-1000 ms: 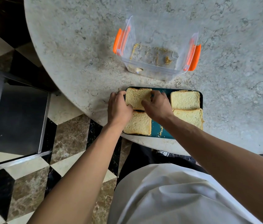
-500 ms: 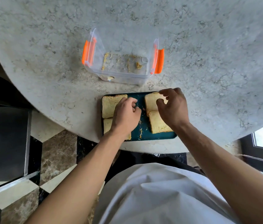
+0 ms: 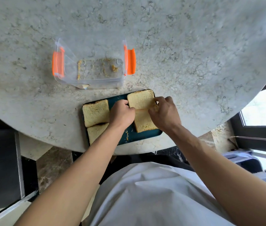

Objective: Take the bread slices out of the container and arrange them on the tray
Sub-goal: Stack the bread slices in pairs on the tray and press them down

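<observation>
I look down at a round table (image 3: 194,54) of pale grey stone with fine veins, and under its edge I see a floor of dark and brown marble tiles (image 3: 52,167). At the far left, below the table, there is a dark block with a metal edge (image 3: 0,167); I cannot tell what it is. On the table, left of the middle, stands the clear plastic container (image 3: 89,79) with orange clips (image 3: 58,63) on its two sides. It has no lid on it, and inside I see only crumbs (image 3: 114,68) on the bottom. Near it, closer to me, the dark teal tray (image 3: 145,136) lies at the edge of the table, a little turned. On the left part of the tray there are two bread slices, the far left slice (image 3: 95,114) and the near left slice (image 3: 96,133), which touch each other; my left forearm covers part of the near one. My left hand (image 3: 121,114) is in the middle of the tray, curled almost like a fist, and its fingertips touch the left edge of the far right slice (image 3: 141,100). I cannot tell if it really grips the slice. On the right part, the near right slice (image 3: 144,122) lies against the far one. My right hand (image 3: 164,113) pinches the right side of these slices, where they meet, between thumb and fingers. Some crumbs lie on the bare tray between the two pairs. Below I see a white shirt (image 3: 153,193), and at the far right a window with a dark frame (image 3: 262,115).
</observation>
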`<state>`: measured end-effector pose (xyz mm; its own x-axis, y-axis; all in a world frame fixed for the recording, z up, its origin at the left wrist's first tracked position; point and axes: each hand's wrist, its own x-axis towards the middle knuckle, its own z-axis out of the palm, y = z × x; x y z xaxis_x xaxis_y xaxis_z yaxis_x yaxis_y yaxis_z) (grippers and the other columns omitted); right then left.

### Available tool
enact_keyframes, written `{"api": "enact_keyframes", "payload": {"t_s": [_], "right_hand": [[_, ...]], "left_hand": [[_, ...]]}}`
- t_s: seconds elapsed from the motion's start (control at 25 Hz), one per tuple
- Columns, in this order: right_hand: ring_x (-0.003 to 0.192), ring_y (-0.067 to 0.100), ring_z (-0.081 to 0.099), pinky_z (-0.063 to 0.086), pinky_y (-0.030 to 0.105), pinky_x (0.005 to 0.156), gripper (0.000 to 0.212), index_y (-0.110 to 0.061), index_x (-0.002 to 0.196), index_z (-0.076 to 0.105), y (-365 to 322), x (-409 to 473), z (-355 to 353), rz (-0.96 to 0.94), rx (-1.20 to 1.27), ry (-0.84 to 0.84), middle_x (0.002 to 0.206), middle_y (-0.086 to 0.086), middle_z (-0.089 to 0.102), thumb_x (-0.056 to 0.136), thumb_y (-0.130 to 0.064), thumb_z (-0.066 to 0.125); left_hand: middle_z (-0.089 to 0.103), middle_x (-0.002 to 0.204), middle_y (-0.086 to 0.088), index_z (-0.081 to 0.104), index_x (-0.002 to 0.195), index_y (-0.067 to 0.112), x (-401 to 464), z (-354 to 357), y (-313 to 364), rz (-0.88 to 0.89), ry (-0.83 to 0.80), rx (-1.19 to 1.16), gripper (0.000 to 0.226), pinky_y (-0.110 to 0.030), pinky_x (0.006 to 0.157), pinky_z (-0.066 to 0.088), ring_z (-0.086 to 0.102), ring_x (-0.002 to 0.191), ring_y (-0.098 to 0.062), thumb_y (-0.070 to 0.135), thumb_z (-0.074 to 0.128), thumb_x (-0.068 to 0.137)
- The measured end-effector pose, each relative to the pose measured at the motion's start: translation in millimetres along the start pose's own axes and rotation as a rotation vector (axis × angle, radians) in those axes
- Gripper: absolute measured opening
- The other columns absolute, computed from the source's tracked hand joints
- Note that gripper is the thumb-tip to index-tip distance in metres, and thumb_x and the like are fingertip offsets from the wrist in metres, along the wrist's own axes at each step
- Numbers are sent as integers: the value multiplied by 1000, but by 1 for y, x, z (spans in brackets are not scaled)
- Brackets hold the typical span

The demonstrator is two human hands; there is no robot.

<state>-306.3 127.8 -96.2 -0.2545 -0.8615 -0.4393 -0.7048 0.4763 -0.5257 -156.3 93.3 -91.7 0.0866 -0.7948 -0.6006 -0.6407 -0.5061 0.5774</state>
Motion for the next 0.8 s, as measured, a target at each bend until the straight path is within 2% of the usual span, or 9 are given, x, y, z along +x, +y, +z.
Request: {"api": "enact_keyframes", "payload": {"t_s": [0.12,0.2,0.24,0.28,0.32,0.36,0.48,0.64,0.8], "right_hand": [[115,33,58,50,44,97,48,-11,139,54,3,-2,-1,-11,43,-11,129,16,52,94,-27,53],[116,32,58,50,44,97,49,-11,139,52,5,-4,-2,-7,61,-4,130,15,52,93,-26,54],[115,32,59,50,44,97,48,-10,139,52,7,-6,-2,0,64,1,130,16,52,93,-26,55],[113,32,60,51,45,96,48,-10,138,52,8,-8,-2,7,69,8,129,16,53,94,-27,55],[110,32,61,51,44,94,45,-10,137,53,9,-10,-1,11,77,17,127,16,54,95,-28,54],[107,32,62,52,44,93,43,-10,135,54,10,-13,0,13,89,28,125,16,56,96,-29,53],[101,30,64,53,44,90,39,-10,131,56,12,-20,2,9,106,43,120,14,58,98,-31,51],[94,27,64,54,44,84,36,-12,126,58,14,-27,2,12,101,28,114,11,63,99,-35,51],[94,30,63,53,43,85,30,-12,117,63,18,-32,2,-5,21,-24,110,12,62,95,-30,53]], "left_hand": [[50,60,12,38,58,31,1,0,4,-10,10,-9,39,-33,66,43,51,65,-21,6,57,80],[52,66,13,47,65,32,1,-2,3,-6,25,-32,29,-35,73,50,56,70,-19,12,59,83],[54,71,15,59,78,28,0,-3,1,-7,27,-42,14,-37,75,53,60,71,-16,16,60,84],[58,78,14,66,99,20,-1,-4,-2,-18,19,-46,15,-37,77,57,65,74,-15,20,60,85],[61,84,12,64,118,15,-3,-3,-5,-38,-4,-52,33,-40,81,58,69,78,-16,23,60,86],[64,87,9,60,127,13,-7,-3,-8,-65,-37,-59,43,-43,83,59,72,80,-19,25,59,85],[69,87,3,58,129,14,-20,1,-14,-96,-98,-80,47,-47,83,61,74,79,-20,28,58,84],[69,83,4,62,117,18,-31,6,-19,-140,-71,-141,40,-47,80,62,73,79,-19,31,58,79],[70,90,0,62,124,14,-38,11,-30,-180,-100,-143,57,-45,84,61,72,87,-21,36,57,72]]}}
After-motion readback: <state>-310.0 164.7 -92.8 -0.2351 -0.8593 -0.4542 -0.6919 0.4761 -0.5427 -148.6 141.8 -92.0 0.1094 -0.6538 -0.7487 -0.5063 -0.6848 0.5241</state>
